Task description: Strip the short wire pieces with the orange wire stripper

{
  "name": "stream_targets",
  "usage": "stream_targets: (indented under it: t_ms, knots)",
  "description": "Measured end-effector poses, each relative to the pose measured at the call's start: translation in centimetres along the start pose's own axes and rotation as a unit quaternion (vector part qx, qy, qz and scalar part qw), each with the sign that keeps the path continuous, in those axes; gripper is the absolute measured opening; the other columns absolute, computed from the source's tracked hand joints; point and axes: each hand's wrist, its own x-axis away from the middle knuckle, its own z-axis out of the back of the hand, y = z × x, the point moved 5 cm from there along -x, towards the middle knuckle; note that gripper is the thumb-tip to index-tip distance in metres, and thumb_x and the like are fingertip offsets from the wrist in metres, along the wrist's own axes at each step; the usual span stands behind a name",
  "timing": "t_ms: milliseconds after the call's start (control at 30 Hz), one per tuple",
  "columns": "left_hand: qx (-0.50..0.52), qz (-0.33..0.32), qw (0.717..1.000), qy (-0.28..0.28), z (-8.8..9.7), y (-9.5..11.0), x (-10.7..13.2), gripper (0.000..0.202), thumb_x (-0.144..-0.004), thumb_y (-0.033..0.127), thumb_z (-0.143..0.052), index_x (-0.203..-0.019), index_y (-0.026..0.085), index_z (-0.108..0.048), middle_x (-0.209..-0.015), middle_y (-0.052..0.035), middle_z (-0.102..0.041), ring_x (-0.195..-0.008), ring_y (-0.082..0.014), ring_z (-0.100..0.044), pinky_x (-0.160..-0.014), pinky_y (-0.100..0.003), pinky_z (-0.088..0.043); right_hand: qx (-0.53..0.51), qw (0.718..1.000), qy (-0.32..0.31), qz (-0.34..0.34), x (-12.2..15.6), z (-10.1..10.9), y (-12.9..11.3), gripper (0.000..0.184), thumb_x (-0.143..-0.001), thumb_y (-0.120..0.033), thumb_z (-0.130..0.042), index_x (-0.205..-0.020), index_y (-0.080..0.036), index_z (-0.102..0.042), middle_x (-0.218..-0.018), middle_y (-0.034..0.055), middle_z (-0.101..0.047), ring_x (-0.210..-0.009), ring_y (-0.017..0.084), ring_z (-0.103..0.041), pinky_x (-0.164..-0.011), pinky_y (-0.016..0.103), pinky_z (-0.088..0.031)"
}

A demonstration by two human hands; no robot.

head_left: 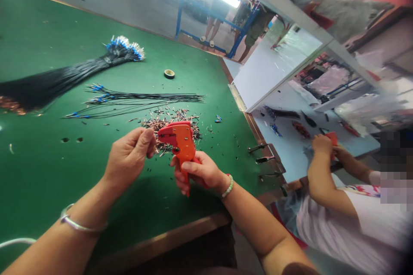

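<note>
My right hand [198, 172] is wrapped around the handles of an orange-red wire stripper [184, 139], whose jaws point left. Thumb and fingers of my left hand [130, 154] are pinched together just beside those jaws; whatever lies between the fingertips is too small or hidden to make out. Behind the tool is a pile of short wire scraps [174, 117], some coppery and some black. Farther back lie loose black wires [151, 96] with blue and silvery terminals at their left ends. A thick bundle of similar wires [74, 73] rests at the left.
A roll of tape [169, 74] sits on the green worktable [41, 150]. Metal clamps [266, 160] are at its right edge. At the adjoining white bench [290, 161], a co-worker [342, 206] holds a red tool. A white shelf frame [287, 79] rises between the benches.
</note>
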Motion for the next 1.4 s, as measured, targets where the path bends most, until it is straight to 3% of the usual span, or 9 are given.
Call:
stream_targets:
  t_ms: [167,400,700,933,1233,1400]
  knots:
    - [-0.006,-0.004,1.000,-0.007,0.1,-0.5,0.0,0.041,-0.096,0.041,-0.053,-0.061,0.021,-0.055,-0.054,0.0027,-0.052,-0.051,-0.0098,-0.049,-0.055,-0.024,-0.041,-0.030,0.999,-0.031,-0.013,0.0,-0.1,0.0,0.041,-0.083,-0.043,-0.081,-0.101,-0.013,-0.061,-0.070,-0.0019,-0.058,-0.055,0.013,-0.061,-0.048,0.027,-0.054]
    - [-0.007,-0.006,1.000,-0.016,0.1,-0.4,-0.1,0.042,-0.097,0.041,-0.052,-0.060,0.021,-0.054,-0.054,0.0027,-0.052,-0.051,-0.0097,-0.049,-0.055,-0.025,-0.041,0.015,1.000,-0.009,-0.005,0.1,0.4,-0.1,0.041,-0.084,-0.049,-0.079,-0.093,-0.013,-0.059,-0.071,0.0004,-0.064,-0.052,0.013,-0.063,-0.045,0.023,-0.052]
    - [0.058,0.038,0.997,-0.026,-0.5,-1.0,0.0,0.040,-0.097,0.050,-0.052,-0.072,0.020,-0.060,-0.056,0.0014,-0.055,-0.050,-0.0114,-0.048,-0.050,-0.026,-0.041,0.004,1.000,0.010,0.023,-0.2,-0.2,-0.1,0.046,-0.081,-0.054,-0.080,-0.084,-0.017,-0.053,-0.058,-0.0059,-0.052,-0.044,0.009,-0.050,-0.040,0.023,-0.047]
    - [0.025,0.045,0.998,-0.017,-0.8,-1.6,0.0,0.031,-0.096,0.043,-0.052,-0.076,0.020,-0.059,-0.056,0.0031,-0.054,-0.051,-0.0107,-0.048,-0.053,-0.023,-0.042,-0.014,0.999,0.046,-0.006,-0.4,0.3,0.3,0.050,-0.081,-0.059,-0.078,-0.082,-0.019,-0.047,-0.057,-0.0099,-0.045,-0.037,0.005,-0.037,-0.032,0.018,-0.034]
    - [0.043,0.045,0.998,-0.018,-0.6,-1.6,-0.1,0.024,-0.093,0.035,-0.057,-0.075,0.020,-0.059,-0.055,0.0036,-0.054,-0.051,-0.0103,-0.049,-0.054,-0.022,-0.043,-0.032,0.999,-0.014,-0.012,-0.2,0.3,-0.1,0.042,-0.084,-0.050,-0.075,-0.097,-0.016,-0.057,-0.070,-0.0037,-0.051,-0.052,0.010,-0.051,-0.047,0.026,-0.045]
    - [0.047,0.049,0.998,0.015,-0.3,-1.4,-0.3,0.023,-0.093,0.034,-0.057,-0.075,0.020,-0.059,-0.055,0.0037,-0.054,-0.051,-0.0101,-0.049,-0.054,-0.022,-0.043,-0.007,1.000,-0.020,0.008,0.0,0.7,-0.8,0.052,-0.078,-0.051,-0.078,-0.108,-0.013,-0.059,-0.083,0.0023,-0.056,-0.069,0.015,-0.057,-0.064,0.033,-0.051]
